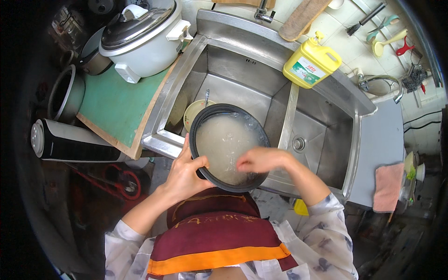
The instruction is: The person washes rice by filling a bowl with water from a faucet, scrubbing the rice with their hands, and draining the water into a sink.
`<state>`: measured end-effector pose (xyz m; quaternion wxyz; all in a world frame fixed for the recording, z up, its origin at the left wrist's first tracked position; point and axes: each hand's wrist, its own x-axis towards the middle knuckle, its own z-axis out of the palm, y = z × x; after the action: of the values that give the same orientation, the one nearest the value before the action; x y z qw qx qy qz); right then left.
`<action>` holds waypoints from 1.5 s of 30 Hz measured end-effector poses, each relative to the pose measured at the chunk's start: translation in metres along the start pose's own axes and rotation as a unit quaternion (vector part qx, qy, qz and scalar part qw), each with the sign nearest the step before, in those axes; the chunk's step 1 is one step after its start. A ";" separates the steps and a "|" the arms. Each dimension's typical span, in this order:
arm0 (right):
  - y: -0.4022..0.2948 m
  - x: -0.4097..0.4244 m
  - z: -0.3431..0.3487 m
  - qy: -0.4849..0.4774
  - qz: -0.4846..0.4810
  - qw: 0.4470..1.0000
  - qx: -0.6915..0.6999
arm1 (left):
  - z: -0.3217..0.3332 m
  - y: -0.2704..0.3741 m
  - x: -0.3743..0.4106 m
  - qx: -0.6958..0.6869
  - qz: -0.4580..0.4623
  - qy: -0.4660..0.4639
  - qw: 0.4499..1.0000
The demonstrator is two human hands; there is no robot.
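My left hand (187, 171) grips the left rim of a dark rice cooker inner pot (263, 131), thumb over the edge. Cloudy whitish water with pale grains, likely rice, (224, 143) fills much of the pot, which is held over the front edge of a stainless steel sink. Slightly blurred, my right hand (255, 160) is at the pot's right side, fingers curled at the water's surface; whether they hold grains cannot be told. Behind the pot, a pale bowl (190, 113) with a metal spoon handle (207, 96) sits in the left basin.
A yellow detergent jug (309, 63) stands on the sink's back ledge near the divider (289, 115). Left, a large white rice cooker (147, 52) is on a green board (115, 101). A pink cloth (387, 187) hangs over the grey counter's (379, 140) edge. A faucet (385, 82) is back right.
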<state>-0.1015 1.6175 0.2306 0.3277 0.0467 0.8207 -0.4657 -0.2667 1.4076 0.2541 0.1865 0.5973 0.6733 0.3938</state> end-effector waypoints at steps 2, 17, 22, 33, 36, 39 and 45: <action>0.010 -0.004 -0.017 0.135 -0.023 0.990 -0.016 | 0.000 0.002 0.002 0.003 0.001 -0.007 1.000; 0.004 0.068 -0.010 0.166 -0.089 0.926 0.326 | 0.001 0.018 0.015 0.009 -0.052 -0.043 0.998; 0.022 0.056 -0.050 0.585 -0.111 0.801 -0.060 | 0.001 0.020 0.016 0.017 -0.037 -0.025 0.999; 0.016 0.083 -0.015 0.268 -0.109 0.919 -0.269 | 0.001 0.013 0.011 0.017 -0.032 -0.027 0.999; 0.016 0.082 -0.010 0.191 -0.035 0.959 -0.205 | 0.000 0.004 0.002 0.011 -0.017 -0.024 0.999; 0.015 0.079 -0.004 0.131 0.020 0.977 -0.164 | -0.001 -0.004 -0.006 0.000 -0.014 -0.021 1.000; 0.006 0.058 0.016 0.041 0.087 0.989 -0.117 | 0.000 -0.012 -0.016 -0.029 -0.035 -0.018 0.999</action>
<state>-0.1363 1.5948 0.1867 0.3358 0.0982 0.8751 -0.3343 -0.2713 1.3926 0.2413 0.2295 0.5750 0.6787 0.3950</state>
